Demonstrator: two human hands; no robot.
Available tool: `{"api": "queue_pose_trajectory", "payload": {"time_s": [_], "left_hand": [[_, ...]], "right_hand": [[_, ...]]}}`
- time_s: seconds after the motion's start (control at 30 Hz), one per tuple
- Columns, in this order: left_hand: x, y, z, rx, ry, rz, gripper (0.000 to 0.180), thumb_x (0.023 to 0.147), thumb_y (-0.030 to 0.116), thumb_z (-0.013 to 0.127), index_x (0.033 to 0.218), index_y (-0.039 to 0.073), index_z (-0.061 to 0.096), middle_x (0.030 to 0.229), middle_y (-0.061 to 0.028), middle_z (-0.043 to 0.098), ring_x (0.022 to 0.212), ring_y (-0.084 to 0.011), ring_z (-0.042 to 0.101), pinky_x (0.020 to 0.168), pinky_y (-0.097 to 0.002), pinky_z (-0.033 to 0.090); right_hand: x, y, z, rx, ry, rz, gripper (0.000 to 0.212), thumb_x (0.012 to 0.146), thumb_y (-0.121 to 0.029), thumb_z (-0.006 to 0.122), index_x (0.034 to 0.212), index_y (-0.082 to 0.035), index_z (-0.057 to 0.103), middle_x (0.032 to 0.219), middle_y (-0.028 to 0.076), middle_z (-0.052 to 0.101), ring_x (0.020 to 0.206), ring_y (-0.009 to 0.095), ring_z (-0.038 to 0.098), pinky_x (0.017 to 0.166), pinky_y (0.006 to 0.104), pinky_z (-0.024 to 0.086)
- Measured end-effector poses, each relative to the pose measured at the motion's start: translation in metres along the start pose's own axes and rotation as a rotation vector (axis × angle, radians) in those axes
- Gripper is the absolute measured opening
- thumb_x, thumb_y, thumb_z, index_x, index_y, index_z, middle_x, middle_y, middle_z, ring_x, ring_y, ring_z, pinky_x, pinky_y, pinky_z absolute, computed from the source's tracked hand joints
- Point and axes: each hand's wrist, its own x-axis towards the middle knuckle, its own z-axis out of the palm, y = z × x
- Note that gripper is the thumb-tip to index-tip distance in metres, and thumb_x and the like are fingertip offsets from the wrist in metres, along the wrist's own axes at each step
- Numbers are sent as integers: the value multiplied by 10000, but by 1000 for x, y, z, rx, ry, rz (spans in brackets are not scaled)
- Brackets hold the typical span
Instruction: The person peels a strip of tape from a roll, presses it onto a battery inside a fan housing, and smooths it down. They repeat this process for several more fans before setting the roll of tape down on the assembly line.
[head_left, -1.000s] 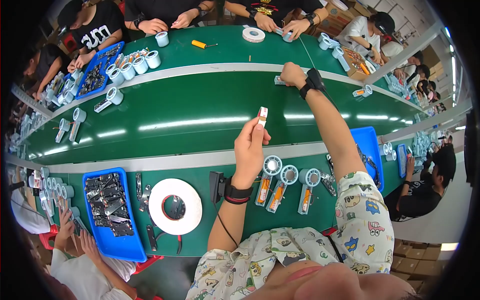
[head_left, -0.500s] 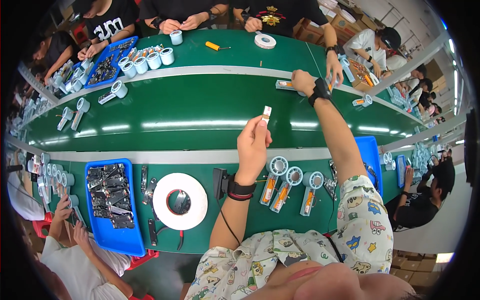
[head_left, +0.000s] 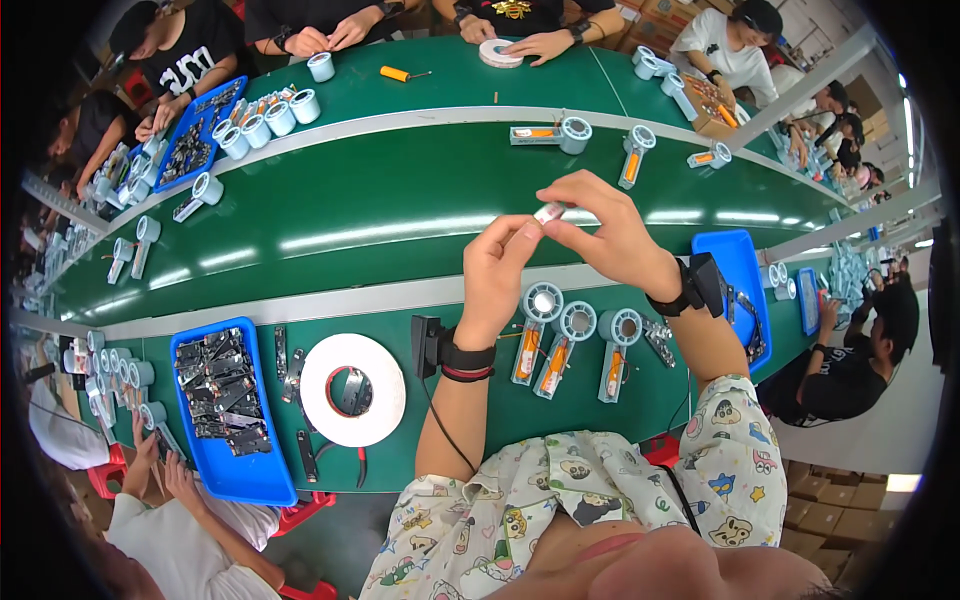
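My left hand point(head_left: 500, 262) pinches a small white strip point(head_left: 549, 212) between thumb and fingertips, held above the near edge of the green conveyor belt. From the right, my right hand point(head_left: 610, 232) curves over with thumb and forefinger on either side of the same strip, seemingly gripping it. What exactly the strip is cannot be made out. Below my hands, three light-blue round-headed housings with orange cells inside lie on the green bench, the middle one point(head_left: 577, 320) between the others. A large white tape roll point(head_left: 317, 390) lies left of my left forearm.
At left, a blue tray point(head_left: 280, 478) holds many black parts, with pliers point(head_left: 361, 468) beside the roll. Another blue tray point(head_left: 712, 243) stands right of my right arm. Housings, including one lying sideways point(head_left: 575, 135), rest on the belt. Co-workers sit across and at both sides.
My right hand has come back from the far side of the belt to the strip in my left hand. Two housings now show on the belt where it was. A co-worker opposite has drawn an arm back.
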Motion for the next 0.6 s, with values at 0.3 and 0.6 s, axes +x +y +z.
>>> {"api": "queue_pose_trajectory", "payload": {"time_s": [0.3,0.6], "left_hand": [[-2,1,-6,123,-148,42,193,979,132,585,1019,-37,668,819,-7,620,734,-77,553,661,-231,445],[-10,18,0,191,-159,70,202,984,117,564,1085,-25,667,890,-49,658,801,-93,607,710,-243,477]], "right_hand": [[-10,-6,-16,-54,-162,-88,232,820,-41,768,1031,-5,678,958,111,651,865,246,642,742,336,520],[-20,-9,-19,67,-50,-30,203,829,-24,752,1017,-9,676,983,123,674,889,244,649,763,339,517]]}}
